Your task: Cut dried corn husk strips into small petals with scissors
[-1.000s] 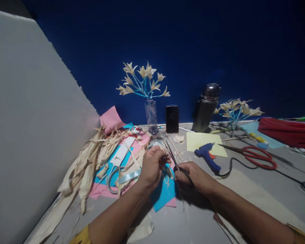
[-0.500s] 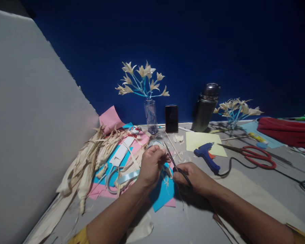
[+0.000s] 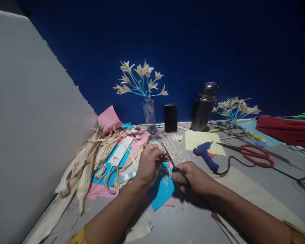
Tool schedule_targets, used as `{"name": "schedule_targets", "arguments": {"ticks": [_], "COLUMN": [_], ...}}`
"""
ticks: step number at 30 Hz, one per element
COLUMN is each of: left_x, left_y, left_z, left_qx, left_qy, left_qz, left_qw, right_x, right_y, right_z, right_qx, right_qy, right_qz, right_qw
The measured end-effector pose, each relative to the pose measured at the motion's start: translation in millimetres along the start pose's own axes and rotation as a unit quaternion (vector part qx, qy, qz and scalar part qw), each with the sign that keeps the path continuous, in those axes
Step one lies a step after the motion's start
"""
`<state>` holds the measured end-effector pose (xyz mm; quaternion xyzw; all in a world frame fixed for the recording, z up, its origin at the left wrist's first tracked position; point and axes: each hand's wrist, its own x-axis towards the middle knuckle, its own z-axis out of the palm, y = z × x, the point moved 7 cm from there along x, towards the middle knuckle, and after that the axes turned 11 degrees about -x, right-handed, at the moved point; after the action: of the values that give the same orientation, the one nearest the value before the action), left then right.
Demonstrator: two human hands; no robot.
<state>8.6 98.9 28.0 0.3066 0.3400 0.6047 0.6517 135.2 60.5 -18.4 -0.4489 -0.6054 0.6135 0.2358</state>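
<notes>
In the head view my right hand (image 3: 190,176) grips black-handled scissors (image 3: 170,158), their blades pointing up and to the left. My left hand (image 3: 152,162) is closed in a pinch beside the blades, on a small pale piece of corn husk (image 3: 163,150) that its fingers mostly cover. Under both hands lies a blue sheet of paper (image 3: 159,196) with thin husk scraps on it. A heap of dried corn husks (image 3: 85,169) spreads to the left of my left hand.
Behind my hands stand a glass vase (image 3: 149,115) of husk flowers, a phone (image 3: 170,118) and a dark flask (image 3: 205,106). To the right are a blue glue gun (image 3: 205,156) with its cord, red-handled scissors (image 3: 256,156), yellow paper (image 3: 190,140) and more husk flowers (image 3: 235,106).
The whole view has shifted slightly. My hands keep nearly the same place, with the scissors blades still beside the fingers of my left hand.
</notes>
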Motion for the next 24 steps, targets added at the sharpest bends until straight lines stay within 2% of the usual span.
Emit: {"name": "schedule_targets", "arguments": {"ticks": [4, 6, 10, 15, 17, 19, 22, 24], "left_x": [-0.1, -1.4, -8.9, -16.9, -16.4, -13.4, -8.2, -6.2], "left_y": [0.0, -6.1, -27.6, -42.9, -43.7, -41.2, -35.0, -31.7], "left_z": [-1.4, -1.1, 1.9, 6.9, 7.7, 7.5, 8.0, 7.7], "left_qx": [-0.003, -0.018, -0.047, -0.024, -0.013, 0.007, 0.091, 0.136], "left_qy": [0.002, -0.001, -0.005, -0.020, -0.030, -0.044, -0.089, -0.111], "left_qz": [-0.013, -0.040, -0.117, -0.155, -0.164, -0.163, -0.156, -0.156], "left_qw": [1.000, 0.999, 0.992, 0.987, 0.986, 0.986, 0.980, 0.972], "right_x": [0.0, 1.4, 1.7, -3.1, -4.5, -3.7, -2.5, -3.2], "right_y": [-2.9, -5.7, -13.9, -17.0, -17.1, -16.6, -16.5, -17.1], "right_z": [-4.8, -12.1, -30.4, -43.6, -44.5, -41.8, -38.4, -39.7], "right_qx": [0.010, 0.031, 0.075, 0.070, 0.071, 0.075, 0.075, 0.075], "right_qy": [0.024, 0.070, 0.183, 0.255, 0.252, 0.221, 0.175, 0.168], "right_qz": [0.015, 0.005, -0.061, -0.076, -0.067, -0.052, -0.040, -0.038], "right_qw": [1.000, 0.997, 0.978, 0.961, 0.963, 0.971, 0.981, 0.982]}}
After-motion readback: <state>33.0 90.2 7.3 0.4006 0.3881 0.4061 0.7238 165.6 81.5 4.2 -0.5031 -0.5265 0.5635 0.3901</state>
